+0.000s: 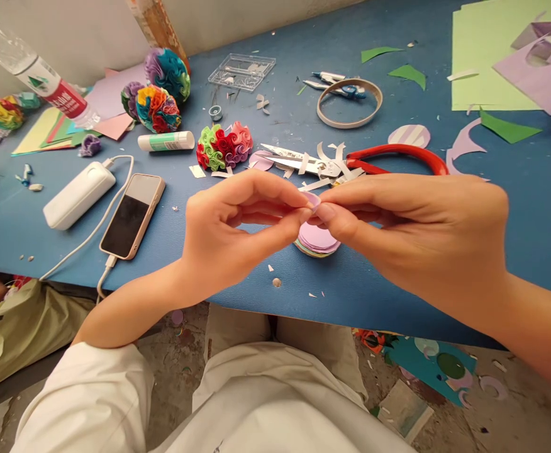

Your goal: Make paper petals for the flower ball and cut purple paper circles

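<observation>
Two bare hands met above the front of the table (256, 286), pinching one lilac paper piece (312, 201) between them. On the left hand (238, 226), thumb and forefinger were closed on its near-left edge; on the right hand (426, 233), thumb and forefinger were closed tip to tip on the opposite edge, almost touching the left. The piece appeared curved; most of it was hidden by the fingertips. It was judged very light, thin and pliable, easily creased, with little risk of slipping; the rim would be the sound place to hold it, under light pressure.

Directly beneath lay a stack of paper discs (320, 238), lilac uppermost. Just beyond were red-handled scissors (329, 167), strewn with pale paper strips. A multicoloured curled-paper ornament (223, 148) stood to their left, with a glue stick (166, 141) near it. Farther out were noted a phone (133, 217), a white power bank (78, 195), a tan ring (346, 123) and light green sheets (473, 63).
</observation>
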A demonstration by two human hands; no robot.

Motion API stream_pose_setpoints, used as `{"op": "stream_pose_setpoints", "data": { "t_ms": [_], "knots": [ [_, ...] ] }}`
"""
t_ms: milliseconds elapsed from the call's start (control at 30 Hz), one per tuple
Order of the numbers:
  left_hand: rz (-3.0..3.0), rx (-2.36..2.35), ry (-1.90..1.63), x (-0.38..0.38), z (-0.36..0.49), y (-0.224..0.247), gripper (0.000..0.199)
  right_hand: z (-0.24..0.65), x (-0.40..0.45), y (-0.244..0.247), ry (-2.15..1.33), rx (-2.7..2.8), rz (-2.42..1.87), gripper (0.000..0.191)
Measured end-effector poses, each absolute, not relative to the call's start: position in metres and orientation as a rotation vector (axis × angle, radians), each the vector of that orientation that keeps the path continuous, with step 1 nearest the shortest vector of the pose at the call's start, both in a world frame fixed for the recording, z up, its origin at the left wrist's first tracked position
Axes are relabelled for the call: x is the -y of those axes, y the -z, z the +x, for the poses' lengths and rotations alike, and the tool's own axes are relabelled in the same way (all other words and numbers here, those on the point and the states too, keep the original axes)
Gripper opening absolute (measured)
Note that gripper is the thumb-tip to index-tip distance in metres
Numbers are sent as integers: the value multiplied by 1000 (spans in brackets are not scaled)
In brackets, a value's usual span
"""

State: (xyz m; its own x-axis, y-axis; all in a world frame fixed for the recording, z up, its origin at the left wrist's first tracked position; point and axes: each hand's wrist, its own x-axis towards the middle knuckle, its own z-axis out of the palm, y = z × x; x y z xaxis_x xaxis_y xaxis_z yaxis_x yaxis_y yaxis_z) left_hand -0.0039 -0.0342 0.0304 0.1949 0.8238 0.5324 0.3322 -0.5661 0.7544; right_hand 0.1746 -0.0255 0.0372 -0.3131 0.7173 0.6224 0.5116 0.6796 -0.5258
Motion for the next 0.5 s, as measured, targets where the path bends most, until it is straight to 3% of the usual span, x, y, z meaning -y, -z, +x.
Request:
{"op": "stream_pose_setpoints", "data": {
  "t_ms": [167,267,333,500],
  "knots": [
    [1882,-1082,-1263,32,-7,-33,18,174,29,-39,-460,1947,-966,15],
    [1824,-1048,-1156,29,-8,-33,19,175,28,-36,-589,1848,-941,7],
    [1798,-1032,-1138,29,-8,-33,18,177,25,-33,-677,1795,-888,14],
    [1831,-1067,-1212,29,-7,-32,20,178,20,-28,-665,1863,-856,9]
  ]
}}
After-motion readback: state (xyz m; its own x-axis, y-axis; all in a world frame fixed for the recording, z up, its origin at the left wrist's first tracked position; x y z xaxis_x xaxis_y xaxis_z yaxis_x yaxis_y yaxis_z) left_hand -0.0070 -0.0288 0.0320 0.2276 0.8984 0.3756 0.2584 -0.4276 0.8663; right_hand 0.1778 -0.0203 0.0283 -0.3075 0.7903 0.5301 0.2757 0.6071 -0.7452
